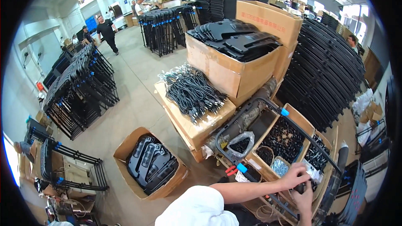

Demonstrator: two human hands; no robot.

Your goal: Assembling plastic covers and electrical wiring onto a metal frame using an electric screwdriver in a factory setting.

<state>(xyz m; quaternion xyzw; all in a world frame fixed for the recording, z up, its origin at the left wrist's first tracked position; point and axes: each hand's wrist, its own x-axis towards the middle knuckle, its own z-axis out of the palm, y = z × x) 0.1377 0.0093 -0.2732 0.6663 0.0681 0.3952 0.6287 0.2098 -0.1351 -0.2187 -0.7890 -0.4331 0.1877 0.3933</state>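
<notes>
At the lower right, my left hand [294, 176] reaches across from a white sleeve, its fingers closed over a small black part [300, 187]. My right hand [304, 199] comes up from below and grips the same part from the other side. The part is mostly covered by fingers, so its exact kind cannot be made out. Around the hands lies a bent black tube frame [312, 140] with blue clips [242, 168], resting across a wooden parts tray [255, 159]. Close by are small black pieces [284, 138], silvery screws [279, 166] and a clear plastic bag [315, 173].
A carton of black plastic panels [228, 65] and bundled black cables [194, 94] stand ahead. Another carton [180, 180] sits on the floor to the left. Stacked black frames [322, 71] rise at the right; racks of frames [81, 86] stand left. A person [107, 33] walks farther back.
</notes>
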